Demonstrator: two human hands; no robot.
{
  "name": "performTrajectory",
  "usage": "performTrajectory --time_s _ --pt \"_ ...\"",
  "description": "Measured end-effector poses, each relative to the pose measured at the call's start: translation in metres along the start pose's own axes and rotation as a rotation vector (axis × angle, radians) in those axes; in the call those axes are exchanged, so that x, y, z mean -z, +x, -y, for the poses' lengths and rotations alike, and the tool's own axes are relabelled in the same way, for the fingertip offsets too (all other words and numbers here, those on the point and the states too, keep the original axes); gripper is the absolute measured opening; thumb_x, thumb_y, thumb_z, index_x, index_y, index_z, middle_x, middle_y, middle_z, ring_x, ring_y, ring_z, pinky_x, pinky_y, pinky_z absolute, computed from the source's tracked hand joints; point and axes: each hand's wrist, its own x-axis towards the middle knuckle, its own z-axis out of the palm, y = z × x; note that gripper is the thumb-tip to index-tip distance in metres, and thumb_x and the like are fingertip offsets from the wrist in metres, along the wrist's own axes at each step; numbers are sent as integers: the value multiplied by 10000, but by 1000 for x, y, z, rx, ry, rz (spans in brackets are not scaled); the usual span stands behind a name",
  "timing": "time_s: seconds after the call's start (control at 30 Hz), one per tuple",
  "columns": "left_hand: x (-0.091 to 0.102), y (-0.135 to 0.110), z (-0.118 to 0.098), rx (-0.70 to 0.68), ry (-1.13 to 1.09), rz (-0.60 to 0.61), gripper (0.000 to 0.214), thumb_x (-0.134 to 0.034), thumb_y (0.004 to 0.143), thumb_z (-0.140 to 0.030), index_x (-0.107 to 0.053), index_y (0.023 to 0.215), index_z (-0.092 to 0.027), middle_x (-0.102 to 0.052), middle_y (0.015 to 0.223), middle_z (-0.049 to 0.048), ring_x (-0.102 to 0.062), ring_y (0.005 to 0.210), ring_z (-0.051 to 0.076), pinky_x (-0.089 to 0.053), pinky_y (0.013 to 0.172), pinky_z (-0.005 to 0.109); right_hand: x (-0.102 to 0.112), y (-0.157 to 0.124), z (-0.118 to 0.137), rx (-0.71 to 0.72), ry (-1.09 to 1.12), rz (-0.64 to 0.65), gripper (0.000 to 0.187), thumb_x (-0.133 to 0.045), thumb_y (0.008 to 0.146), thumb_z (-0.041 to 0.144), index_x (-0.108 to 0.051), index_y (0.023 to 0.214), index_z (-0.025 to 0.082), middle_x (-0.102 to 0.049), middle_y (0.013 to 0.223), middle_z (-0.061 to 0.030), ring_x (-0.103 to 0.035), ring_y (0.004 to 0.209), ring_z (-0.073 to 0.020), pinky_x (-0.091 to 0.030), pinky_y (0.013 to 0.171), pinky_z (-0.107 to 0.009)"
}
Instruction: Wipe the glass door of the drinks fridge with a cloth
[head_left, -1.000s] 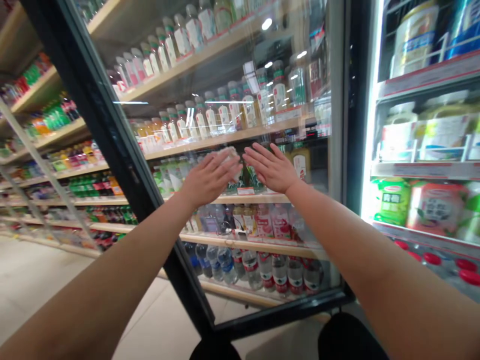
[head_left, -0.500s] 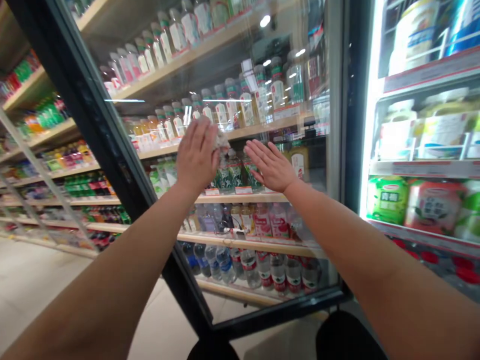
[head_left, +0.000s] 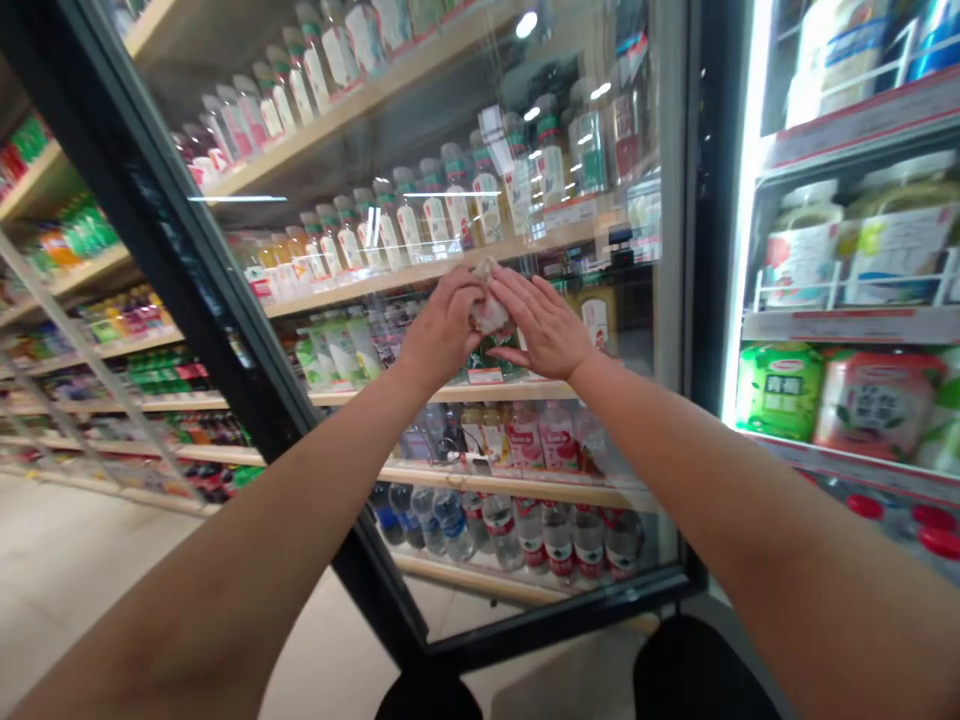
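Little writing can be read from here. We make out two white Chinese characters on a green pouch [head_left: 776, 390] on a lit shelf of the open cooler [head_left: 855, 325] at the right, with a red-lidded tub [head_left: 874, 405] just beside it. The labels on the other packs and the red-and-white price tags [head_left: 486, 376] along the shelf edges are too small for us to read.

A glass door [head_left: 600, 300] in a black frame stands swung open in front of us. Through it we see wooden store shelves [head_left: 480, 478]: white-labelled bottles with green caps [head_left: 420, 215] up high, pink-labelled bottles [head_left: 536, 440] lower down, and water bottles with red bands [head_left: 555, 545] at the bottom. Ceiling lights glare on the pane.

Both arms reach out to the middle of the glass. Our left hand [head_left: 442, 335] is curled, fingers closed on a crumpled pale wad [head_left: 489, 310] that may be cloth or paper; we cannot tell which. Our right hand [head_left: 544, 325] is flat with its fingers stretched and spread, its fingertips touching the same wad. The wad sits between the two hands, against the pane.
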Motion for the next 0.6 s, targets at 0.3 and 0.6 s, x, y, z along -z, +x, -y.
performTrajectory --time_s 0.3,0.6 --pt "22 -20 15 -136 117 108 401 -460 1063 -219 -499 1460 -262 -542 1538 35 -416 1501 205 -344 1297 477 2 -2 0 24 -44 45 651 -492 1007 417 -365 1609 204 -349 1676 -82 -296 1572 -262 -246 1292 -456" --pt "39 -32 42 476 224 22 736 -343 1047 -608 -262 1633 -170 -64 1731 -8 2 1610 298 3 1325 619 3 -3 2 -13 -74 116 728 -620 924 368 -380 1604 264 -339 1682 -59 -254 1585 -305 -181 1278 -506"
